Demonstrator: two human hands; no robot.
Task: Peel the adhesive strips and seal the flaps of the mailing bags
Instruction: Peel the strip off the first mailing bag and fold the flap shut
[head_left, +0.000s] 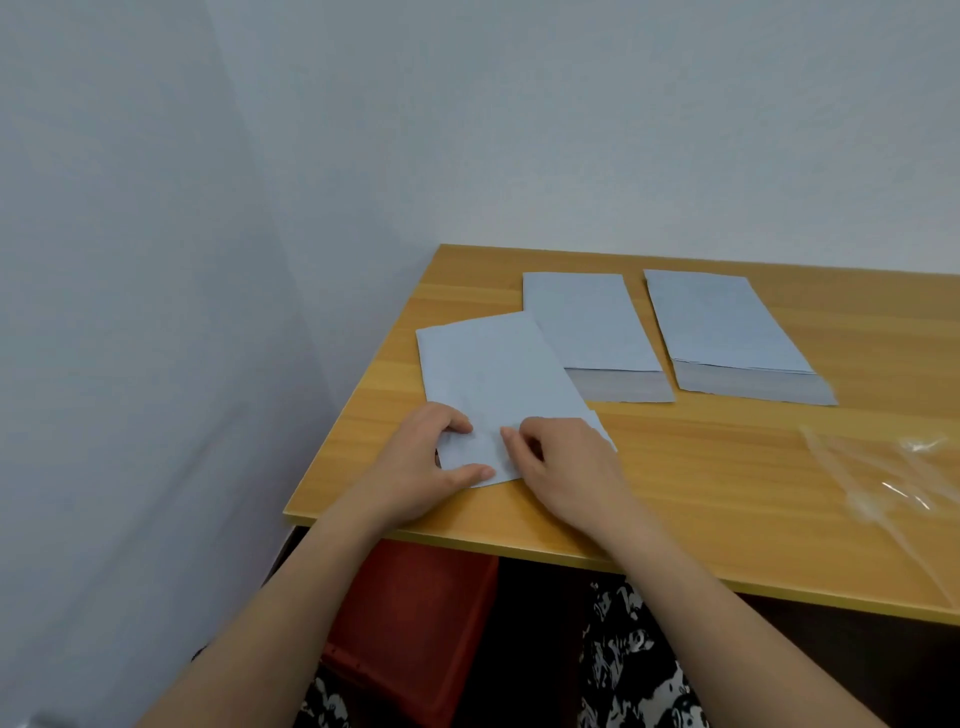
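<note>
In the head view, three pale mailing bags lie on the wooden table (727, 493). The nearest bag (493, 374) lies at an angle near the left front corner of the table, and both hands work on its near end. The left hand (421, 467) holds the left part of this end: its thumb lies along the front edge and its fingers are curled on top of the bag, so the paper is pinched between them. The right hand (566, 462) rests on the right part of the same end, with its fingers bent toward the middle. It seems to pinch something small there, perhaps the start of the strip, but the strip itself is too small to see, so I cannot tell surely.

The middle bag (587, 322) and the right bag (727, 322) lie further back, side by side and apart. Each shows a darker grey flap at its near end, open and flat, so I judge they are not yet sealed. Some clear plastic film (883, 478) lies at the right side of the table.

I judge the step in hand is the peeling or the first folding on the nearest bag. The next move calls for a steady hold with the left hand while the right hand pulls the liner along the edge, then folds the flap straight and presses it flat.
</note>
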